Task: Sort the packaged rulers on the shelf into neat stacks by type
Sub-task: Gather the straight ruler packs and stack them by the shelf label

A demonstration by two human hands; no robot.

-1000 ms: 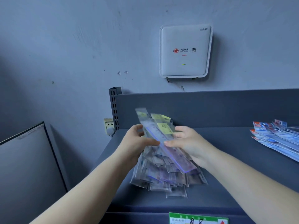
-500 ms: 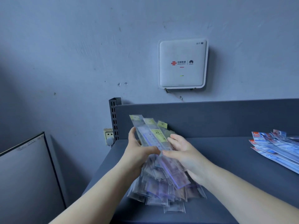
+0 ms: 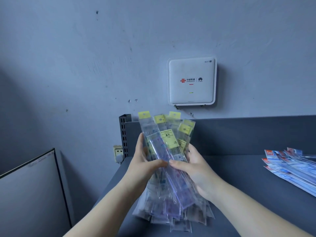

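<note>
At the left end of the grey shelf (image 3: 239,177), near its front edge, both hands hold one bundle of clear-sleeved rulers with yellow header tabs (image 3: 168,146). The left hand (image 3: 145,164) grips the bundle's left side, thumb laid across the front and fingers wrapped behind. The right hand (image 3: 195,170) grips the right side, thumb across the front meeting the left thumb, fingers curled round the back. The bundle stands steeply tilted and fanned: the yellow tabs spread apart above the shelf's back panel (image 3: 248,134), while the lower ends splay unevenly toward the shelf's front edge; whether those ends touch the surface cannot be told.

The perforated upright post (image 3: 124,134) marks the shelf's rear left corner, just beside the left hand. A bare stretch of shelf lies to the right of the bundle. At the right edge a second pile, rulers in red-and-blue printed packets (image 3: 290,166), lies flat and loosely fanned, well apart from the held bundle.

On the wall above the back panel hangs a white router (image 3: 192,81). A wall socket (image 3: 118,153) sits left of the post, and a framed grey panel (image 3: 30,194) stands beyond the shelf's left edge.
</note>
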